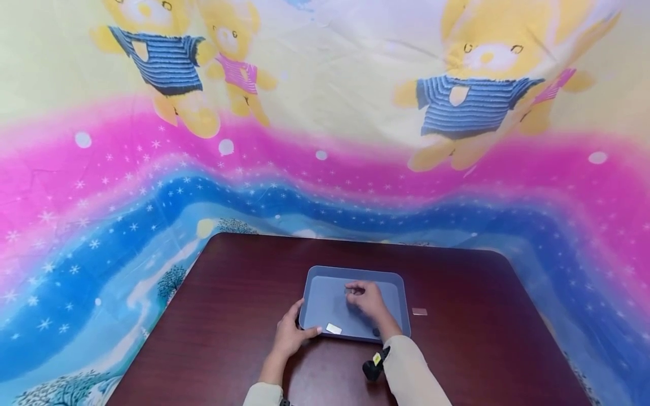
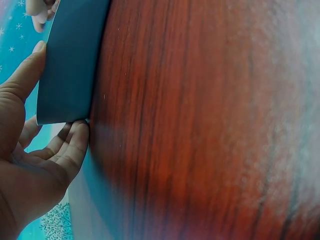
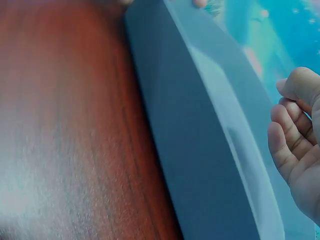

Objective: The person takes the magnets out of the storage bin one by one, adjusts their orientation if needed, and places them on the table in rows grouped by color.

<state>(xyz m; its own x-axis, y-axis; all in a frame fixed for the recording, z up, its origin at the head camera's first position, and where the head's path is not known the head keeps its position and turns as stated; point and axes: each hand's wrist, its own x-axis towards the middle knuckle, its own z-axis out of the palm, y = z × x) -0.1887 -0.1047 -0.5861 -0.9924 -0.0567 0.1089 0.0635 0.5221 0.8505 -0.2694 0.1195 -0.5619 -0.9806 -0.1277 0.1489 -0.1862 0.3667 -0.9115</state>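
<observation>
A shallow grey-blue rectangular tray point(image 1: 325, 290) lies on the table. My left hand point(image 1: 290, 337) grips its near left corner, the thumb on the front rim and the fingers along the left side; the left wrist view shows this hand point(image 2: 40, 155) around the tray's corner point(image 2: 70, 75). My right hand point(image 1: 367, 299) is over the tray's floor with fingers bent and thumb and forefinger close together. In the right wrist view, that hand point(image 3: 300, 135) is beyond the tray wall point(image 3: 185, 115); whether anything small is between its fingertips is unclear. A small white rectangular piece point(image 1: 333, 328) sits near the tray's front edge.
On the dark reddish-brown table point(image 1: 244, 282), a small flat pinkish piece point(image 1: 419, 311) lies right of the tray. A small dark spot or object point(image 1: 376, 332) shows at the tray's front right. A printed bear cloth point(image 1: 325, 186) hangs behind the table.
</observation>
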